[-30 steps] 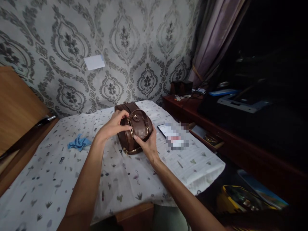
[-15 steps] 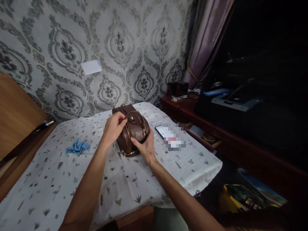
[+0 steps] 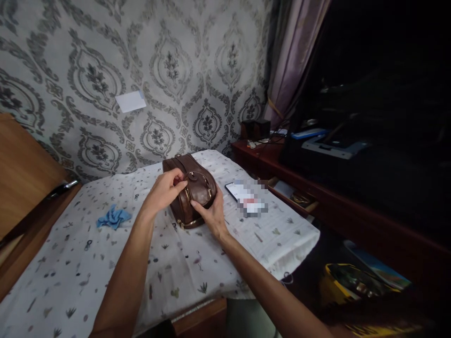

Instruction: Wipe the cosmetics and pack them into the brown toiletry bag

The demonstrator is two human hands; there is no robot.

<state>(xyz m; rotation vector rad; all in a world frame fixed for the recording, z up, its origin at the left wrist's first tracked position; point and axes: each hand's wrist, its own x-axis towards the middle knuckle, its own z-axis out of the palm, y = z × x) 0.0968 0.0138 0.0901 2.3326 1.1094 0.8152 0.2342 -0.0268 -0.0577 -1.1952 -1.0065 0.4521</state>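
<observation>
A brown leather bag (image 3: 201, 190) with gold-coloured zips stands on a white patterned cloth (image 3: 116, 263). At the zip on the bag's upper left side, my left hand (image 3: 165, 191) has its thumb and forefinger pinched together; whatever small part lies between the fingertips is hidden. My right hand (image 3: 213, 215) grips the bag's near right side, thumb on the front and the other fingers behind it. A gold clasp shows on the top, and another zip pull hangs at the lower front corner.
Right of the bag lies a phone (image 3: 243, 195), its screen partly blurred out. A crumpled blue cloth (image 3: 113, 218) is on the left. Beyond the right edge stands a dark red desk (image 3: 317, 188) with an open drawer. A wooden panel (image 3: 28, 173) rises at left.
My left fingertips have moved slightly toward me along the zip. The bag's thin handle loop stands lower over its top. My right hand keeps its grip, and the view has shifted a little.
</observation>
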